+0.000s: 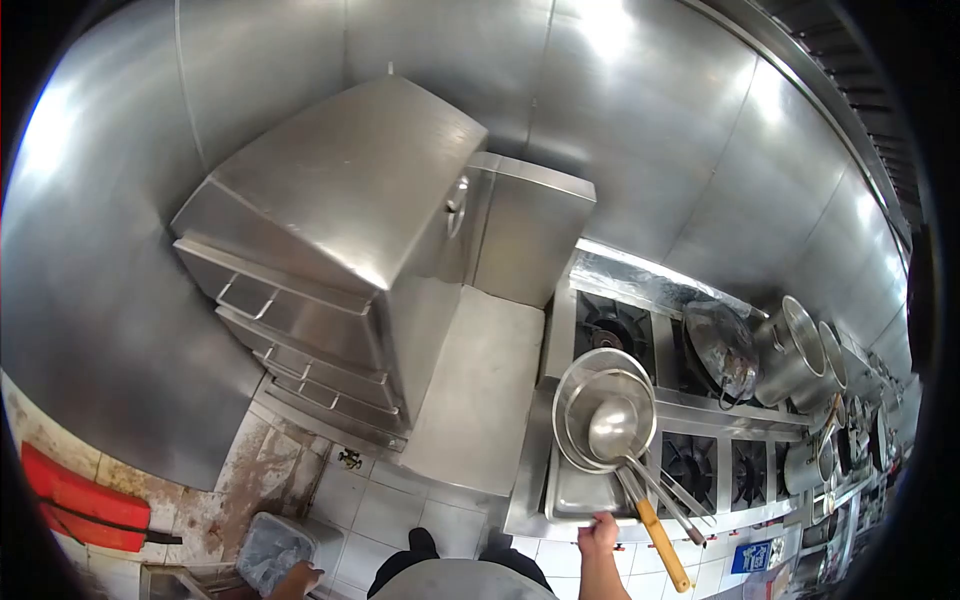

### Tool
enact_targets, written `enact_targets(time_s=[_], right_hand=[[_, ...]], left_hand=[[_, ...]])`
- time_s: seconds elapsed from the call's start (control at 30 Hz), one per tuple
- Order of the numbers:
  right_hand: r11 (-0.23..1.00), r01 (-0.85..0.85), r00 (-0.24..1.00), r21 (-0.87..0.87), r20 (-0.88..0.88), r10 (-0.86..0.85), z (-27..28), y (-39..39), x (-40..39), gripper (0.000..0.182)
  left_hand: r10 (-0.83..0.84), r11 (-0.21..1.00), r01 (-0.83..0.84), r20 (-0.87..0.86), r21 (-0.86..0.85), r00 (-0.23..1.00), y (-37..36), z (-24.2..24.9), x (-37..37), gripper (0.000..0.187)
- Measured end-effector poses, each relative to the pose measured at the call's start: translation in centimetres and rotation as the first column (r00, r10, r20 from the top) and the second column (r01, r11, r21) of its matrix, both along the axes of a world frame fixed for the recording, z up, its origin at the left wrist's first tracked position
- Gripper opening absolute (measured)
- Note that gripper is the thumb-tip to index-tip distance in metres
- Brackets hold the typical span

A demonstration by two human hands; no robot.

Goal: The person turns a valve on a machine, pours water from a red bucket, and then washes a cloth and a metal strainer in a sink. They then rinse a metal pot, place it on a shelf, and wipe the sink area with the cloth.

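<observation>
My right hand [599, 534] is closed at the front edge of a shallow rectangular metal tray [575, 505], with the thumb near its rim. Over the tray sit a round metal bowl [567, 437], a smaller strainer-like bowl [590, 388] and a large ladle [612, 428]. Their long handles, one of them a wooden handle [662, 545], stick out toward me past the right hand. My left hand [297, 578] hangs low at the left, beside a lined plastic bin [273, 552]; its fingers look loosely apart with nothing visible in them.
A stove with several burners [688, 465] runs to the right, bearing a wok [722, 350] and tall pots [792, 345]. Ahead stands a steel cabinet with drawers [300, 320], beside a low steel counter [475, 390]. A red bag-like item [85, 500] lies at far left.
</observation>
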State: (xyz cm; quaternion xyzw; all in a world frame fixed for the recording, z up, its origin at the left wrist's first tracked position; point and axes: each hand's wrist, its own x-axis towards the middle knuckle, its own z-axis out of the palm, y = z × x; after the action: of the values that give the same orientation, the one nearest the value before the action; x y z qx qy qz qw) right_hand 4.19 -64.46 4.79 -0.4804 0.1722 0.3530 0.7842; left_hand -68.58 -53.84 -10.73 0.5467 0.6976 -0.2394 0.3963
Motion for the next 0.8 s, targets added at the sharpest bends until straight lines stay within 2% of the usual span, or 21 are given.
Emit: enact_targets(time_s=[0.03,0.1,0.13,0.17,0.2,0.23,0.33,0.43,0.5,0.53,0.57,0.63,0.67,0.7,0.73,0.77,0.8], right_hand=[[0.996,-0.057,0.997,-0.063,-0.053,0.054,-1.9,1.8,0.2,0.018],[0.989,-0.111,0.99,0.1,-0.076,0.118,-2.5,7.2,-1.4,0.021],[0.985,-0.166,0.98,0.05,-0.1,0.171,-2.0,9.9,-2.1,0.019],[0.986,-0.12,0.983,0.114,-0.123,0.134,-3.4,12.7,-2.6,0.021],[0.986,-0.158,0.98,0.056,-0.114,0.164,-3.6,15.1,-3.2,0.021],[0.98,-0.198,0.975,-0.003,-0.107,0.197,-3.1,17.7,-4.0,0.022],[0.989,-0.146,0.984,0.012,-0.105,0.147,-2.2,25.1,-7.0,0.011],[0.982,-0.185,0.975,0.044,-0.114,0.189,-2.8,30.6,-8.0,0.022],[0.969,-0.192,0.972,0.153,-0.105,0.209,-5.1,34.0,-7.5,0.024],[0.956,-0.205,0.968,0.21,-0.102,0.23,-5.8,35.9,-7.3,0.025],[0.959,-0.222,0.966,0.177,-0.096,0.241,-5.4,37.2,-7.4,0.033],[0.923,-0.301,0.928,0.239,-0.151,0.342,-9.9,41.2,-5.5,0.037],[0.884,-0.382,0.904,0.268,-0.091,0.418,-13.1,42.9,-4.3,0.039],[0.844,-0.455,0.88,0.284,0.002,0.475,-12.5,43.0,-5.0,0.044],[0.839,-0.511,0.822,0.188,-0.179,0.541,-13.2,43.8,-4.1,0.046],[0.802,-0.581,0.76,0.141,-0.257,0.597,-12.2,43.6,-4.5,0.048],[0.742,-0.595,0.689,0.308,-0.281,0.668,-15.1,44.8,-3.4,0.056]], left_hand=[[0.024,0.999,-0.025,0.022,0.047,0.999,-0.3,0.0,-0.5,0.068],[0.076,0.987,-0.085,0.07,0.14,0.995,-1.1,-0.5,-0.2,0.066],[0.123,0.978,-0.139,0.112,0.154,0.986,-1.9,-0.3,-0.1,0.066],[0.171,0.966,-0.196,0.153,0.167,0.973,-2.5,0.1,0.4,0.066],[0.221,0.95,-0.256,0.194,0.178,0.956,-3.2,0.8,1.1,0.065],[0.257,0.926,-0.309,0.236,0.219,0.937,-4.1,2.2,2.0,0.065],[0.342,0.838,-0.447,0.336,0.313,0.878,-7.5,5.5,4.3,0.066],[0.429,0.762,-0.544,0.354,0.351,0.831,-12.3,8.7,6.5,0.067],[0.528,0.703,-0.617,0.321,0.355,0.786,-16.0,12.6,9.3,0.067],[0.531,0.647,-0.655,0.386,0.39,0.755,-18.6,12.3,9.8,0.065],[0.55,0.63,-0.635,0.321,0.447,0.771,-20.3,15.1,12.0,0.063],[0.655,0.546,-0.702,0.29,0.457,0.698,-24.2,18.1,16.0,0.063],[0.698,0.475,-0.755,0.33,0.451,0.636,-26.7,18.6,18.0,0.064],[0.749,0.395,-0.825,0.378,0.405,0.544,-29.1,19.2,20.2,0.065],[0.783,0.406,-0.84,0.336,0.359,0.523,-31.7,19.5,22.3,0.066],[0.812,0.413,-0.856,0.299,0.312,0.501,-34.2,19.6,24.2,0.067],[0.837,0.38,-0.882,0.302,0.281,0.456,-37.1,19.1,26.4,0.066]])
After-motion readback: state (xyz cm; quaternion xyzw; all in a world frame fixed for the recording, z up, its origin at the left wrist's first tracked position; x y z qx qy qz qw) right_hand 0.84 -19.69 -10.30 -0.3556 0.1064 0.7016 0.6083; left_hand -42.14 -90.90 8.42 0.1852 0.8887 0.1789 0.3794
